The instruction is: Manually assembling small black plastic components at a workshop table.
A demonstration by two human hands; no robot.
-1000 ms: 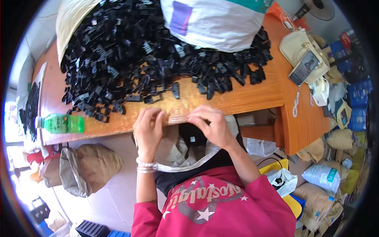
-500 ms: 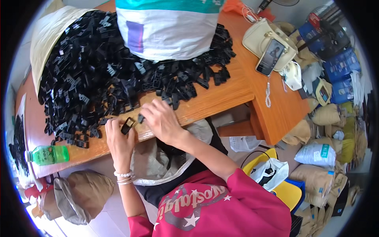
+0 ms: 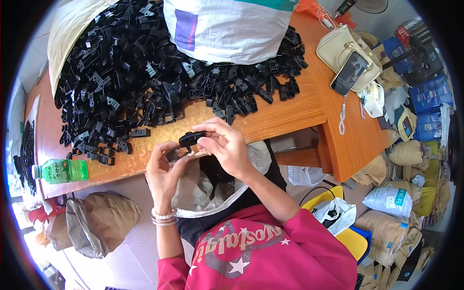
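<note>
Over the table's front edge my two hands are close together, each with a small black plastic part. My left hand (image 3: 163, 171) pinches an open-framed black part (image 3: 173, 154) between thumb and fingers. My right hand (image 3: 229, 147) grips a chunkier black part (image 3: 191, 138) by its end, just above and beside the other. Whether the two parts touch, I cannot tell. A large heap of similar black plastic parts (image 3: 130, 67) covers the far left and middle of the table. Below my hands an open woven sack (image 3: 193, 191) lies across my lap, with its inside dark.
A white woven bag (image 3: 232, 41) stands behind the heap. At the left edge lies a green bottle (image 3: 63, 171). On the wooden table (image 3: 290, 113), to the right, are a phone (image 3: 349, 72) and a cream handbag (image 3: 333, 41). A yellow chair (image 3: 355, 239) and packed sacks (image 3: 384, 229) fill the right side.
My right hand has come off the table edge with a black part in it and now holds it beside the left hand's part. My left hand has shifted slightly right and down.
</note>
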